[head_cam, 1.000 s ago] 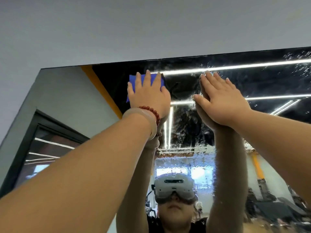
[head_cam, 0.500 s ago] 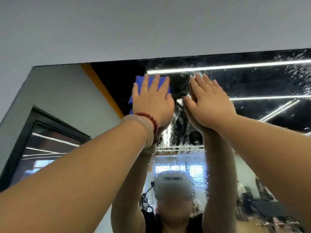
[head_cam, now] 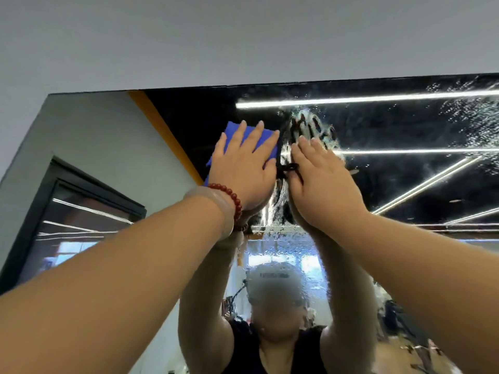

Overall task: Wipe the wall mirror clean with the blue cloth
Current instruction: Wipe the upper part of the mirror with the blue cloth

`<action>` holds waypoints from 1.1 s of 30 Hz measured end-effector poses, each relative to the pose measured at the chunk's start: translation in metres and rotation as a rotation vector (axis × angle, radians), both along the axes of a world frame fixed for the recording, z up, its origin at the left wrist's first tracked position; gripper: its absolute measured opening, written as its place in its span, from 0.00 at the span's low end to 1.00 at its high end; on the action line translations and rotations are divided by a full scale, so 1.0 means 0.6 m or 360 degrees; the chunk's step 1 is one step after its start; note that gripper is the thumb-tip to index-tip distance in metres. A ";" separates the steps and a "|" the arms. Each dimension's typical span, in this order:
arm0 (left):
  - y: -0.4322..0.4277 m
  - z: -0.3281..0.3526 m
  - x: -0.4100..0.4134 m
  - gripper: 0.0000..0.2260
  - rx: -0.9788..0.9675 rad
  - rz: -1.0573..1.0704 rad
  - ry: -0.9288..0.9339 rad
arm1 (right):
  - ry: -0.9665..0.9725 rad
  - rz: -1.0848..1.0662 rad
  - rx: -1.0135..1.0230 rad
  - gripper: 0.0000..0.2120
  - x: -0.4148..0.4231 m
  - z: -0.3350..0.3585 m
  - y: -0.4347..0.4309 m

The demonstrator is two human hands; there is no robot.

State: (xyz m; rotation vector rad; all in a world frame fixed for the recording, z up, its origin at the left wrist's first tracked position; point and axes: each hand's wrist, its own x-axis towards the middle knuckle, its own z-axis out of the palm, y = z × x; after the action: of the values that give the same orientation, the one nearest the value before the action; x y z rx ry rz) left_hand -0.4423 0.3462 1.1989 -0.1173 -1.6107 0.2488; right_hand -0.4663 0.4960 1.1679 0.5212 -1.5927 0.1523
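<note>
The wall mirror (head_cam: 405, 125) fills the lower part of the head view, its top edge running under the grey wall. Spray droplets and smears cover the glass at the middle and upper right. My left hand (head_cam: 243, 168), with straight fingers, presses the blue cloth (head_cam: 232, 133) flat against the glass near the top edge. The cloth shows above and left of the fingers; the rest is hidden under the palm. My right hand (head_cam: 321, 182) lies flat on the bare glass just right of it, fingers straight, holding nothing.
A grey wall (head_cam: 243, 36) rises above the mirror. The glass reflects a person with raised arms, ceiling light strips (head_cam: 378, 98), an orange stripe (head_cam: 162, 130) and a dark doorway (head_cam: 75, 217) at the left. A finger-shaped smear (head_cam: 310, 125) marks the wet glass above my right hand.
Both hands have slid a little lower and closer together on the glass. The right hand left a finger-shaped print in the wet film where it rested before.
</note>
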 end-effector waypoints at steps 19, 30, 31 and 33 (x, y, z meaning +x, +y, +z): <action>0.020 -0.043 -0.002 0.25 -0.0094 0.0040 -0.0030 | 0.0067 0.0011 -0.0055 0.30 -0.020 -0.046 0.016; -0.001 -0.063 0.006 0.26 -0.0146 0.0025 -0.0061 | 0.0039 -0.0033 -0.0013 0.31 -0.013 -0.049 0.017; -0.013 -0.054 0.008 0.26 -0.0110 0.0017 -0.0069 | 0.0028 -0.0032 -0.0015 0.31 -0.012 -0.048 0.018; -0.034 -0.037 0.010 0.24 0.0213 -0.0003 -0.0027 | 0.0005 -0.0041 -0.0017 0.29 -0.011 -0.048 0.019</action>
State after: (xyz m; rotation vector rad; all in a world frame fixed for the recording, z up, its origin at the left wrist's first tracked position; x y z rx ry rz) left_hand -0.4361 0.3258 1.1766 -0.0181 -1.6391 0.1384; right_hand -0.4727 0.5074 1.1390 0.4920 -1.5940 0.1403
